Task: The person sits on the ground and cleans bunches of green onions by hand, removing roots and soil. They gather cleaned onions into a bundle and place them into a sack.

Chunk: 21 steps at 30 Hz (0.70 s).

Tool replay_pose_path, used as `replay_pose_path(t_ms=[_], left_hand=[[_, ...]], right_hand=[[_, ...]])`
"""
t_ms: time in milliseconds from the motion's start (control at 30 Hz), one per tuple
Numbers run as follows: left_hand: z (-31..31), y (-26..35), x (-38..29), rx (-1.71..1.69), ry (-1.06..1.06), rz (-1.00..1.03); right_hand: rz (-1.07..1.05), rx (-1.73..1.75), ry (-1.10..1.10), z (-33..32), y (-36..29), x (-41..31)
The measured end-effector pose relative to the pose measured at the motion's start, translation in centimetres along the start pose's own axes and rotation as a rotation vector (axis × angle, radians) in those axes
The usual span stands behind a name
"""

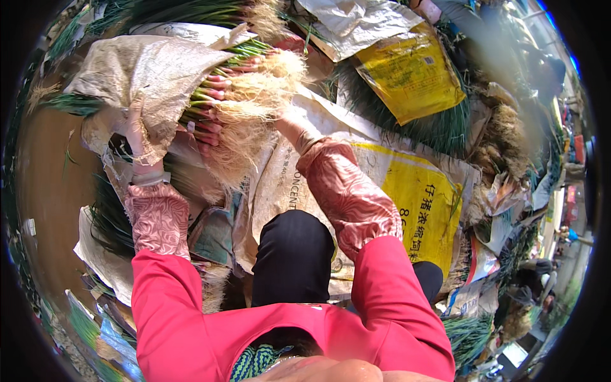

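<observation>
A large bundle of spring onions (210,110) lies in front of me, its reddish bulbs and pale roots turned to the right. A woven plastic sack (152,62) wraps its green tops on the left. My left hand (137,129) grips the near edge of this sack, thumb and fingers closed on the cloth. At the root side, my right hand (289,122) touches the pale roots; its fingertips are hidden, so its hold is unclear. Under my right forearm, a white and yellow woven sack (422,191) with printed writing is spread out.
More spring onions (191,12) lie beyond the bundle. A yellow sack (410,71) covers green tops at the upper right, beside a clump of roots (501,143). Brown ground or muddy water (52,167) is on the left. Other people are blurred at the far right.
</observation>
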State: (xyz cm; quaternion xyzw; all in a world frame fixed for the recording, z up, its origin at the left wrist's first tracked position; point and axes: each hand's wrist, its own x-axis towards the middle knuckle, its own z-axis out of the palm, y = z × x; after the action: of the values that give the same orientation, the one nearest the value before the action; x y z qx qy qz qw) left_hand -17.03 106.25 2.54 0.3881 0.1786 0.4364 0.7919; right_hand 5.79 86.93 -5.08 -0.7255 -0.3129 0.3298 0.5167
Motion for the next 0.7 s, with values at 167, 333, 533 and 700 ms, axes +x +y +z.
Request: replay_pose_path(t_ms=[167,333,533,700], left_hand=[[-1.0,-2.1,2.4,0.352,0.461,-0.029],[-3.8,-2.0,4.5,1.361,0.362,0.31],[-5.4,-4.5,4.3,1.393,0.36,0.353],[-8.1,-5.7,8.3,1.225,0.477,0.255]], right_hand=[[0.077,-0.265,-0.074,-1.7,-1.7,0.7],[0.104,-0.56,-0.093,-4.7,-5.9,-0.7],[-0.719,-0.659,0.101,1.1,-8.6,-1.1],[-0.658,-0.866,-0.09,7.8,-7.7,0.4]])
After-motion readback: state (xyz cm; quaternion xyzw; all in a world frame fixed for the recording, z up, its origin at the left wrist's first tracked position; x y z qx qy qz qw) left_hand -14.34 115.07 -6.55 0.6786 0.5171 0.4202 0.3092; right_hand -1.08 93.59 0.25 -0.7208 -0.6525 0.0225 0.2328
